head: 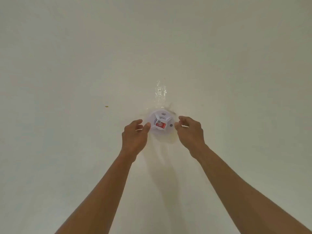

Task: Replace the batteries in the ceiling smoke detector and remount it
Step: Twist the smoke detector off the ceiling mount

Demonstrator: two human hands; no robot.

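Note:
A round white smoke detector (161,123) with a red sticker on its face sits against the cream ceiling (67,65). My left hand (135,135) is just left of it, fingers loosely curled, and its thumb tip touches the left rim. On the other side, my right hand (190,130) has loosely curled fingers and its thumb tip sits at the right rim. Neither hand wraps around the detector. Both bare forearms reach up from the bottom of the view.
Strips of clear shiny tape (160,92) run along the ceiling above the detector and around its edge. A small yellowish speck (106,106) marks the ceiling to the left. Only plain ceiling fills the remaining view.

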